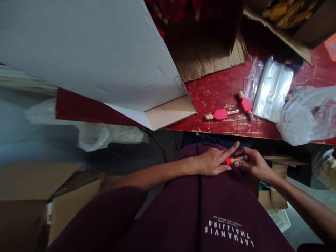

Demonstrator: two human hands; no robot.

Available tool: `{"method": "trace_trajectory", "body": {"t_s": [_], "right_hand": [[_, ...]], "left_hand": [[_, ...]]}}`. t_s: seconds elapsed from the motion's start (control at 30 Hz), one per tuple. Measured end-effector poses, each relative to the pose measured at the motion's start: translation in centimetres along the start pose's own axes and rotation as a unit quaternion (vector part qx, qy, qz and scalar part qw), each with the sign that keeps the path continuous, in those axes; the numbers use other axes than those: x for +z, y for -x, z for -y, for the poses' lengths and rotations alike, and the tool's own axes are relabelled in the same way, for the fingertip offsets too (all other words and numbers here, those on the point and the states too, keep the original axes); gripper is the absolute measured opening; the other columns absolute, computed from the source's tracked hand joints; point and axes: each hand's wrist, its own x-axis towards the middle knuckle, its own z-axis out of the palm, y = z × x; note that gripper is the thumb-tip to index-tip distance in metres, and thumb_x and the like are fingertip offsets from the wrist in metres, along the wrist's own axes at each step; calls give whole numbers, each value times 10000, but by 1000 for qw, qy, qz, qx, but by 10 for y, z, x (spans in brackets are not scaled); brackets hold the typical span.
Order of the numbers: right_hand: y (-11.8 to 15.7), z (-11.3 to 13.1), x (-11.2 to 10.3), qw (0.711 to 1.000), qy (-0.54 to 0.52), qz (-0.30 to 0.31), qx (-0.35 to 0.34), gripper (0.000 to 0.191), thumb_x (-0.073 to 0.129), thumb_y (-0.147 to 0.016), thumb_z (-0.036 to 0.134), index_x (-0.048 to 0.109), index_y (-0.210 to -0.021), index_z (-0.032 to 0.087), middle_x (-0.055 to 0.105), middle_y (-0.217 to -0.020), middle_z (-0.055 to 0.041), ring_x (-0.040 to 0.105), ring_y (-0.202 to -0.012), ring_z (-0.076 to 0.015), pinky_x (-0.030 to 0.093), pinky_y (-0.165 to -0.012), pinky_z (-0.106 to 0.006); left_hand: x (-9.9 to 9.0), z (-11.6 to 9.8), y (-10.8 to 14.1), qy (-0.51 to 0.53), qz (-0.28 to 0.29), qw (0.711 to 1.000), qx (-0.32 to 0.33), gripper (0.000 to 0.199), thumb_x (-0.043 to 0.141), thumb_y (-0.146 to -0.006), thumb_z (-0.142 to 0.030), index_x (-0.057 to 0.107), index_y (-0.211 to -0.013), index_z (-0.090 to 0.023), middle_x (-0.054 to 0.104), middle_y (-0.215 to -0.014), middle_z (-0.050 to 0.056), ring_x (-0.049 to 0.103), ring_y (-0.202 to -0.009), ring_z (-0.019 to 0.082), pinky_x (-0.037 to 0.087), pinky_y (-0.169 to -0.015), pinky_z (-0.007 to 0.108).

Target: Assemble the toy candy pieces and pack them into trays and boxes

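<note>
Over my lap, my right hand [254, 164] pinches a slim red-and-yellow plastic tube [237, 159] between thumb and fingers. My left hand [212, 161] lies just left of it, with its fingertips against the tube's red end and the index finger stretched past it. On the worn red table [225, 85] beyond my hands lie two pink plastic pieces with beige knobs and clear tubes [220, 113] [246, 104]. A stack of clear plastic sleeves [273, 89] sits beside them. Neither hand touches the table.
A crumpled clear plastic bag [301, 115] lies at the table's right. Open cardboard boxes [207, 59] [286, 21] stand along the far side, and a large white board [81, 52] leans over the left. More cardboard [39, 199] sits at my lower left, and my maroon shirt [199, 210] fills the bottom.
</note>
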Motion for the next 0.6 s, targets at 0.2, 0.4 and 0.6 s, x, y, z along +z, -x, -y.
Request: {"method": "trace_trajectory", "body": {"t_s": [0.2,0.4,0.6], "right_hand": [[7,-2,6,990,-87,2,113,510,839,-720,565,682,-971,150,665,-681,-3,594,-584,-138,504,-577,-271],[14,-1,10,997,-12,-39,65,462,764,-807,572,702,-973,145,697,-731,-33,614,-635,-151,477,-584,-263],[19,-8,16,985,127,-81,-81,285,678,-919,459,727,-988,186,722,-813,-40,629,-674,-153,491,-629,-272]], "left_hand": [[6,-1,0,-19,19,1000,12,1019,576,-979,-347,-212,-1593,-150,731,-1006,95,701,-819,225,521,-742,316],[3,0,3,-17,19,999,21,1046,585,-975,-334,-253,-1577,-165,728,-1025,81,708,-841,216,540,-774,326],[2,0,5,-26,12,998,49,1083,604,-958,-309,-287,-1562,-190,703,-1206,140,723,-925,232,556,-774,328]]}}
